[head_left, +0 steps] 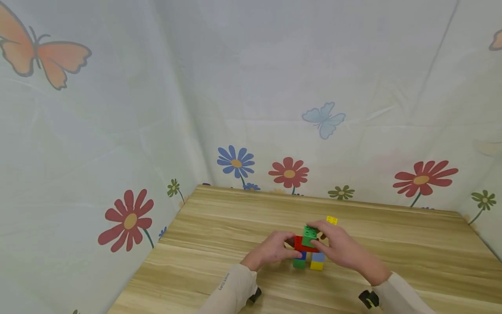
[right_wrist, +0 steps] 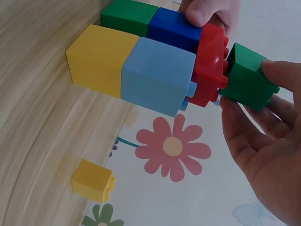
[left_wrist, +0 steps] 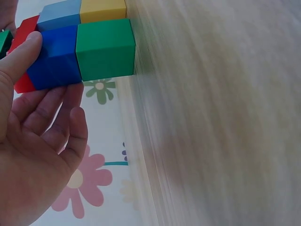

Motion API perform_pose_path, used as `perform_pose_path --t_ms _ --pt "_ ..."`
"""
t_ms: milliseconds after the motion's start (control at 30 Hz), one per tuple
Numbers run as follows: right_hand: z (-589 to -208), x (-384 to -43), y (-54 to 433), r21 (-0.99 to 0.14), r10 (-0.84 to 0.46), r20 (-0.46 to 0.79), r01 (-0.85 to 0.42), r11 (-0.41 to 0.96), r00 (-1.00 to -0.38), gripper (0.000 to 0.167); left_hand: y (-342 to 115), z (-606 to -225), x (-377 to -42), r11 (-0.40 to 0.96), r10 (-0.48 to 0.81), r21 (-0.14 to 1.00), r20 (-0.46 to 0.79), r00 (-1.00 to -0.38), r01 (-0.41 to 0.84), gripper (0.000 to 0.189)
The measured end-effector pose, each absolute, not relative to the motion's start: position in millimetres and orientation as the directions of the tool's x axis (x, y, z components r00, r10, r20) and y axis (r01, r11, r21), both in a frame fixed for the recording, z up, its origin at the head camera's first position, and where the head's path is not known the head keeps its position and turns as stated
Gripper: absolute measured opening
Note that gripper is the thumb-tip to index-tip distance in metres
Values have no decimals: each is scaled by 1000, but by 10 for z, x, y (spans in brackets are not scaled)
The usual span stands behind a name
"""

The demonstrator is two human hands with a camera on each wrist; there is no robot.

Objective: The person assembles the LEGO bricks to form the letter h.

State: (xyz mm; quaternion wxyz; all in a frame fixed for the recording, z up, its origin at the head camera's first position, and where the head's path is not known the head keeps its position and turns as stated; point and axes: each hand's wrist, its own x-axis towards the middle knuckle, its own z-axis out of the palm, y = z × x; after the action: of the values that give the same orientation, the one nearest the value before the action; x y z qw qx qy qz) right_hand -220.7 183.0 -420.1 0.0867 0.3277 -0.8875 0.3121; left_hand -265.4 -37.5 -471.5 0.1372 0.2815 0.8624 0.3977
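Two short columns stand side by side on the table, bridged by a long red brick [head_left: 299,245]. The left column is a blue brick [left_wrist: 59,56] over a green brick [left_wrist: 106,49]; the right one is a light blue brick [right_wrist: 157,73] over a yellow brick [right_wrist: 101,61]. My left hand [head_left: 273,251] grips the blue brick, thumb on the near face near the red brick and fingers behind. With thumb and fingers my right hand [head_left: 340,245] pinches another green brick [right_wrist: 249,77] right at the red brick's studs, slightly tilted to it in the right wrist view.
A loose yellow brick [head_left: 331,220] lies on the wooden table [head_left: 219,226] behind the right hand. Flower-printed cloth [head_left: 251,87] rises along the table's back and left edges. Dark straps show near both sleeves.
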Motion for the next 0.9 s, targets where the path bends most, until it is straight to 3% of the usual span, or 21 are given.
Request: perform_pose_path --t_ms 400,900 --pt "-4241 -2253 1774 -515 -545 367 -653 555 -754 40 -379 -4724 -2666 509 612 762 6 -791 400 21" --pt "-4262 -2283 1728 -505 -548 345 -643 576 -762 49 -391 -4720 -2670 518 612 755 1 -790 403 25"
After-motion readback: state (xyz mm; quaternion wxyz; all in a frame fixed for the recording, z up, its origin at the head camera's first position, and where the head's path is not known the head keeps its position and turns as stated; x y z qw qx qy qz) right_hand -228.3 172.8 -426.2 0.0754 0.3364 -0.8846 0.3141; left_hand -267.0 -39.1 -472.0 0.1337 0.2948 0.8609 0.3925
